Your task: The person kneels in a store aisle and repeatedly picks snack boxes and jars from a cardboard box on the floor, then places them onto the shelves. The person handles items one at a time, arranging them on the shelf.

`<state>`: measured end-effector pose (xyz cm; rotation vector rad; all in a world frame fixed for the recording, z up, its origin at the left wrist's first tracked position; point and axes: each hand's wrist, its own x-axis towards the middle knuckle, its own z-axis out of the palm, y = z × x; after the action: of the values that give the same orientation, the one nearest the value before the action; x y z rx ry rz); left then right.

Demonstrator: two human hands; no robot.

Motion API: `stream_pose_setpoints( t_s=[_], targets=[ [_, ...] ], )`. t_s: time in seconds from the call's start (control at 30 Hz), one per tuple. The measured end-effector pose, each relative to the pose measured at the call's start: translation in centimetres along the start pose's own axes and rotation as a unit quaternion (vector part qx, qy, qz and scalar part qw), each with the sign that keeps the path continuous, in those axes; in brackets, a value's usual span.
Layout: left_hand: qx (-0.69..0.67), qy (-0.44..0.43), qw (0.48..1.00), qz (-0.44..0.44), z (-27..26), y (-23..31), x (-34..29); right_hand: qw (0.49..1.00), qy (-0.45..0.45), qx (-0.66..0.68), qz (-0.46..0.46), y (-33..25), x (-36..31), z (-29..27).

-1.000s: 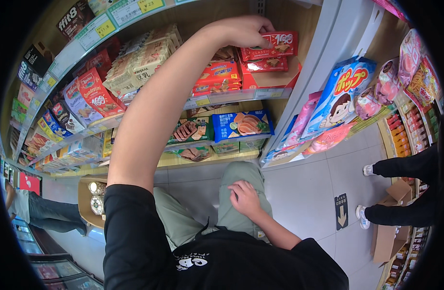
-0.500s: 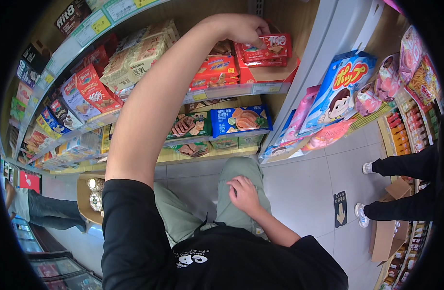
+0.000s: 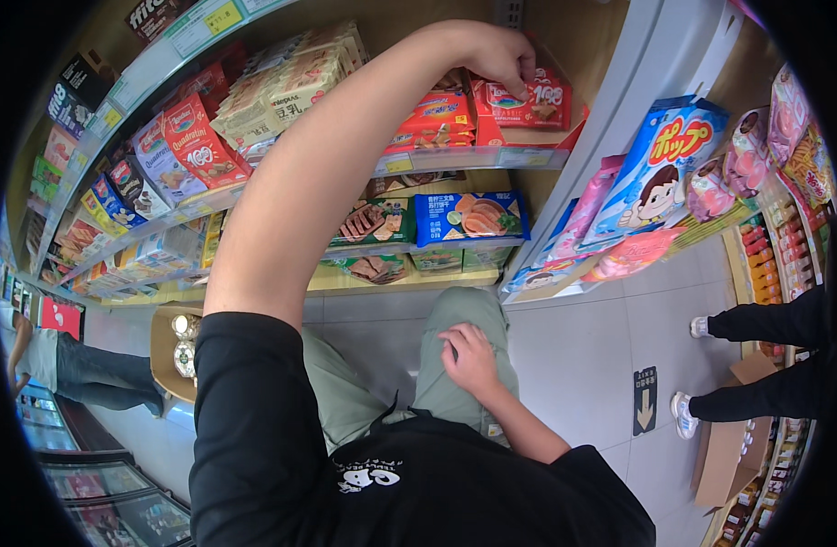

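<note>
A red packet (image 3: 532,111) is seen at the right end of the upper shelf (image 3: 468,162), lying in a red-edged open box (image 3: 571,128). Its upper edge is touched by the fingers of the left hand (image 3: 500,56), which is reached over from above with the fingers bent downward; whether the packet is clamped between thumb and fingers cannot be told, as the thumb is not clearly shown. To the left of the box, red-and-orange packets (image 3: 436,117) are stacked, partly hidden by the forearm. Beyond the forearm, cream-coloured packages (image 3: 291,91) are piled, and a red pouch (image 3: 201,144) and a lilac pouch (image 3: 162,164) are stood side by side.

On the level below, a blue packet (image 3: 470,219) is laid beside a dark green packet (image 3: 371,221). Past the pale upright panel (image 3: 605,114), a blue bag (image 3: 655,178) is hung among pink bags.

The right hand (image 3: 473,360) is rested on the knee of the green trousers (image 3: 464,314), its fingers loosely bent and nothing held.

On the grey tiled floor (image 3: 564,356), a dark sign (image 3: 645,401) is marked with an arrow. Near it, at the right, another person's dark-clad legs (image 3: 769,319) are seen beside a cardboard box (image 3: 721,465).
</note>
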<state>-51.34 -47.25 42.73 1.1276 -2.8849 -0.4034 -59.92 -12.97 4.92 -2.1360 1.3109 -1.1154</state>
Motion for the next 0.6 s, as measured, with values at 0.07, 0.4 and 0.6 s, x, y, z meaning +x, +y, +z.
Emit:
stream_pose_setpoints(
  t_s=[0.07,0.4,0.6],
  targets=[
    [0.016,-0.004,1.0,0.002,0.1,0.0,0.2,1.0,-0.001,-0.003,-0.002,0.0,0.0,-0.1],
    [0.013,0.015,0.999,-0.041,-1.2,-4.3,5.2,1.0,0.008,-0.004,0.001,0.0,-0.2,-0.4],
    [0.048,0.008,0.997,-0.066,-0.3,-4.3,3.7,1.0,0.003,-0.012,0.003,0.1,-0.4,-0.6]
  ],
)
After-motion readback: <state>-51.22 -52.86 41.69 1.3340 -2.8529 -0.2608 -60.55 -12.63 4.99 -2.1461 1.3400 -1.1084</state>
